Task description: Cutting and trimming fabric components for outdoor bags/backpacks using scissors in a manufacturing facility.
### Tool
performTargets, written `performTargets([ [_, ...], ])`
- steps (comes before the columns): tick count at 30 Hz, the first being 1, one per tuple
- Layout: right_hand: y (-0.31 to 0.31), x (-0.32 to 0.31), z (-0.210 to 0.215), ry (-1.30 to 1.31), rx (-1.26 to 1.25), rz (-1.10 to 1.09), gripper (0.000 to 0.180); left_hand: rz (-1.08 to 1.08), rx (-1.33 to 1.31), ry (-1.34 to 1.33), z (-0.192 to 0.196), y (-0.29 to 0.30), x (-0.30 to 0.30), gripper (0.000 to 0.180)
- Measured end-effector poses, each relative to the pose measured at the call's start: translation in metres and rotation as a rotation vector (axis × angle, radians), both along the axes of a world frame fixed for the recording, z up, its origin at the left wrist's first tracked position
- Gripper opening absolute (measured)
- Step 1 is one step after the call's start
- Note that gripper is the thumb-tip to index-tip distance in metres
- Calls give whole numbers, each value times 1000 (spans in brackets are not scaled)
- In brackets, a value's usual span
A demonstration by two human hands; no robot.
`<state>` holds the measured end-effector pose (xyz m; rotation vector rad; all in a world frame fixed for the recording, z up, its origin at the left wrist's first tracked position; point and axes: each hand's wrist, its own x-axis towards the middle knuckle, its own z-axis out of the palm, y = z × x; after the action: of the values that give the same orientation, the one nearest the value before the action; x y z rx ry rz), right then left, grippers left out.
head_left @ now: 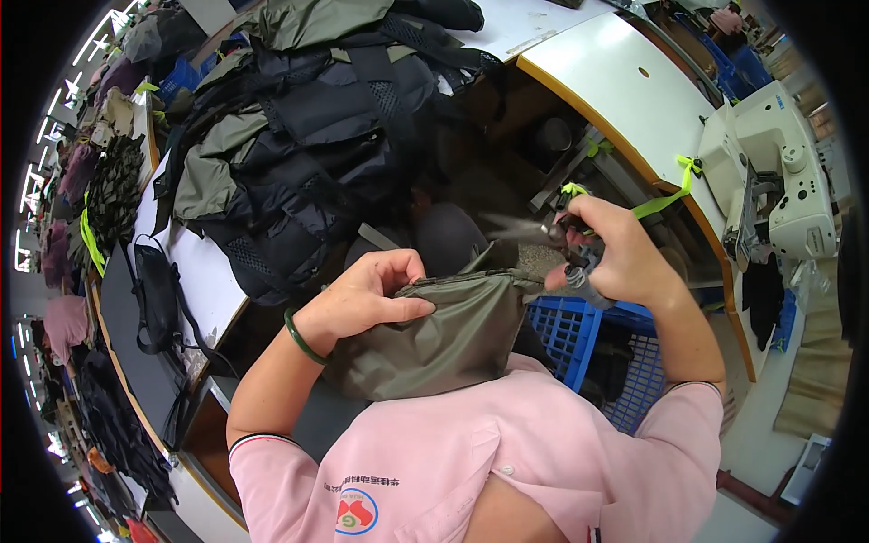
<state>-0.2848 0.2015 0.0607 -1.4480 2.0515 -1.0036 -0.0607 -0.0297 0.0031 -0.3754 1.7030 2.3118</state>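
Head view: fingers of your left hand (362, 297) pinch the olive fabric (444, 339) by its upper edge, centre of the frame; those of your right hand (625, 246) grasp the scissors (550, 233), right of centre. Caution: the blades (520, 228), blurred and near the cloth, could nick it or your left fingers should the fabric slip.

With both arms (276, 385) bent, the left hand (373, 297) pinches and the right hand (625, 249) grips.

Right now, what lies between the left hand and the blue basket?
In the head view, mostly the olive cloth, pinched by the left hand, then a narrow dark strip beside the blue basket.
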Motion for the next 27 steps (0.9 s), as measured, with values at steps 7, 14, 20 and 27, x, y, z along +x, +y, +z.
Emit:
performTargets([
  [7, 4, -20, 15, 475, 114, 263, 61, -3, -31, 41, -3, 6, -3, 21],
  [14, -7, -9, 18, 498, 268, 382, 58, -54, -138, 62, 2, 19, -10, 20],
  [20, -16, -2, 21, 514, 301, 422, 58, -71, -205, 78, 5, 22, -11, 21],
  [27, -18, 0, 21, 506, 305, 406, 57, -64, -203, 92, 3, 20, -11, 23],
])
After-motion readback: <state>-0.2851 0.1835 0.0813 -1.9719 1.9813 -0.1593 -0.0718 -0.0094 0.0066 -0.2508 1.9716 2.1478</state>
